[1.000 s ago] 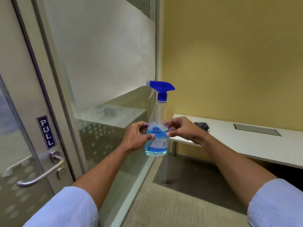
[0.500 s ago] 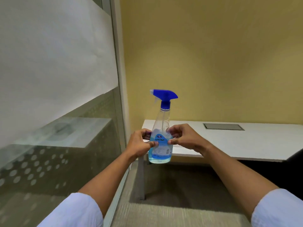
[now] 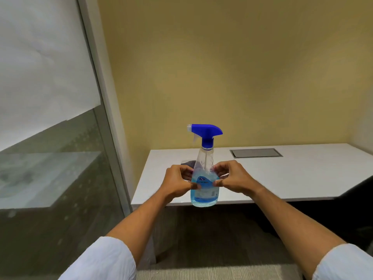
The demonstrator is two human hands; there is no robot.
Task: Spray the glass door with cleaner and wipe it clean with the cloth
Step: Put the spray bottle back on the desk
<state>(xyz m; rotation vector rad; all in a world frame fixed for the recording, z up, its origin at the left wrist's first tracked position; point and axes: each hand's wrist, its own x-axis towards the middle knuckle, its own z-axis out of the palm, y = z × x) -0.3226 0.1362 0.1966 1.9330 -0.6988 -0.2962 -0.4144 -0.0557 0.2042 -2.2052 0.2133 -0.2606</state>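
A clear spray bottle (image 3: 204,174) with a blue trigger head and blue liquid stands upright in the air in front of the white desk's near edge. My left hand (image 3: 177,183) grips its left side and my right hand (image 3: 234,178) grips its right side, fingertips on the label. The nozzle points left. A dark grey cloth (image 3: 188,163) lies on the desk behind the bottle, mostly hidden by it and my left hand. The glass panel (image 3: 50,158), frosted on top and clear below, fills the left side. The door with its handle is out of view.
A white desk (image 3: 282,174) runs along the yellow wall, with a grey cable hatch (image 3: 256,153) set in its top. A grey metal frame post (image 3: 101,102) borders the glass. A dark chair edge (image 3: 359,209) shows at the right. Carpet lies below.
My view has swung right, away from the door and its handle, toward the desk. Both hands still hold the bottle, now nearer to the desk's edge.
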